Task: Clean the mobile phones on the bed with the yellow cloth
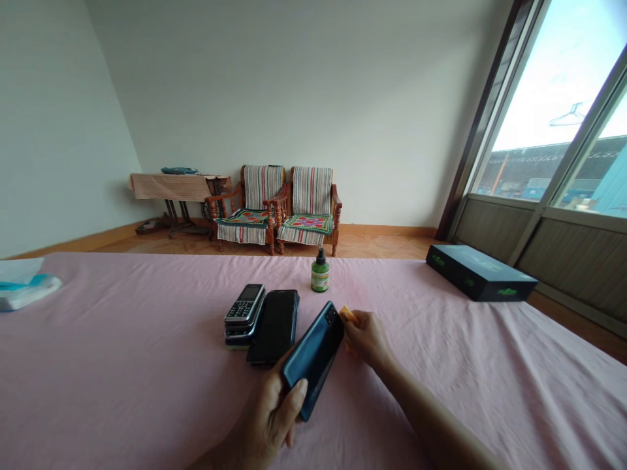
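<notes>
My left hand (pixel 274 408) grips a dark blue smartphone (pixel 313 359) by its lower end, with the back and camera block facing me and the phone tilted up to the right. At the phone's upper right edge, my right hand (pixel 367 336) pinches a small orange-yellow cloth (pixel 347 314), partly hidden by the fingers. Whether the cloth touches the phone's edge I cannot tell. Just left of the held phone lies a black smartphone (pixel 274 325), face up. Beside it, a silver keypad phone (pixel 245 304) tops a small stack of phones.
A green spray bottle (pixel 320 273) stands upright behind the phones. On the right is a black box (pixel 480 271); a white and blue packet (pixel 29 287) lies at the far left. All rest on a pink sheet (pixel 147 365). Two wooden armchairs (pixel 306 205) stand beyond, near the wall.
</notes>
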`<action>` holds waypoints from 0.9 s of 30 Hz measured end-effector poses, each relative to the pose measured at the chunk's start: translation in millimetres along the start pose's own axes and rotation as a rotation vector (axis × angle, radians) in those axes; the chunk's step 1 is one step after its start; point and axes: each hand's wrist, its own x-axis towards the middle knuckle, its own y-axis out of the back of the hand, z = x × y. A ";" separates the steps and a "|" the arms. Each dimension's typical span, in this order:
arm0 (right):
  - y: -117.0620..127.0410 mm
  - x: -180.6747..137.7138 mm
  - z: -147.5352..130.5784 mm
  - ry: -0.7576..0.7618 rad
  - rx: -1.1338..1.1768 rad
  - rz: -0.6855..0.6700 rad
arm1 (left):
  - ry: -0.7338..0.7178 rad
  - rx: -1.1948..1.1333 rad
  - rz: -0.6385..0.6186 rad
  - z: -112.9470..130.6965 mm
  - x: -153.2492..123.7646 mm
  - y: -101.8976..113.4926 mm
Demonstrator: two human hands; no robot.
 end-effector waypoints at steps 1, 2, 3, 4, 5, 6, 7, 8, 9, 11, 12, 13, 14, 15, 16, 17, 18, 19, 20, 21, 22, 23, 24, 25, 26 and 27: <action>0.3 0.1 -0.3 0.010 -0.008 0.002 | -0.033 0.037 -0.024 4.2 0.8 -0.1; 0.7 0.3 -0.8 0.022 -0.017 0.004 | -0.076 0.092 -0.023 8.3 1.3 -0.3; 1.2 0.3 -1.4 0.036 -0.029 0.005 | -0.128 0.157 -0.009 12.0 1.5 -0.7; 1.8 0.3 -2.1 0.048 -0.042 0.006 | -0.175 0.221 0.009 15.0 1.3 -1.0; 2.4 0.3 -2.7 0.058 -0.057 0.008 | -0.216 0.278 0.020 17.0 0.7 -1.2; 2.9 0.2 -3.1 0.066 -0.071 0.010 | -0.250 0.324 0.008 18.2 -0.2 -1.2; 3.3 0.0 -3.4 0.072 -0.084 0.013 | -0.275 0.363 -0.020 18.6 -1.3 -0.9; 3.6 -0.3 -3.5 0.078 -0.096 0.015 | -0.296 0.400 -0.058 18.6 -2.3 -0.3; 3.7 -0.6 -3.4 0.084 -0.106 0.015 | -0.319 0.440 -0.098 18.7 -3.1 0.8; 3.3 -1.3 -2.9 0.097 -0.120 0.011 | -0.367 0.535 -0.164 20.4 -3.1 3.7; 2.9 -1.6 -2.6 0.104 -0.125 0.008 | -0.394 0.587 -0.181 22.5 -2.3 5.5; 2.4 -2.0 -2.2 0.109 -0.130 0.006 | -0.428 0.645 -0.193 25.5 -1.0 7.4; 1.8 -2.3 -1.9 0.114 -0.134 0.005 | -0.472 0.710 -0.201 29.2 0.5 9.1; 1.2 -2.6 -1.6 0.118 -0.139 0.005 | -0.528 0.786 -0.198 33.5 2.0 10.6; 0.7 -2.9 -1.3 0.121 -0.143 0.007 | -0.593 0.864 -0.190 37.9 3.3 11.8; 0.3 -3.2 -1.2 0.123 -0.146 0.011 | -0.661 0.932 -0.184 42.1 4.2 12.7; 0.0 -3.4 -1.1 0.126 -0.148 0.015 | -0.727 0.985 -0.186 45.7 4.7 13.1; -0.1 -3.7 -1.0 0.130 -0.147 0.019 | -0.783 1.020 -0.194 48.5 4.7 13.3; -0.1 -3.9 -1.1 0.134 -0.143 0.021 | -0.826 1.036 -0.201 50.1 4.4 13.2; 0.1 -4.1 -1.2 0.138 -0.137 0.023 | -0.852 1.040 -0.203 50.5 3.8 12.9; 0.5 -4.3 -1.3 0.141 -0.128 0.025 | -0.859 1.039 -0.192 49.8 3.2 12.5; 0.9 -4.6 -1.4 0.144 -0.118 0.027 | -0.857 1.032 -0.163 48.4 2.7 12.0; 1.3 -4.8 -1.6 0.148 -0.104 0.028 | -0.848 1.022 -0.128 46.6 2.3 11.4; 1.6 -5.1 -1.8 0.152 -0.087 0.028 | -0.834 1.011 -0.094 44.8 2.0 10.6; 1.7 -5.3 -1.9 0.158 -0.066 0.025 | -0.824 1.002 -0.064 43.3 1.8 9.6; 1.6 -5.5 -1.9 0.166 -0.042 0.020 | -0.816 0.996 -0.038 42.4 1.7 8.5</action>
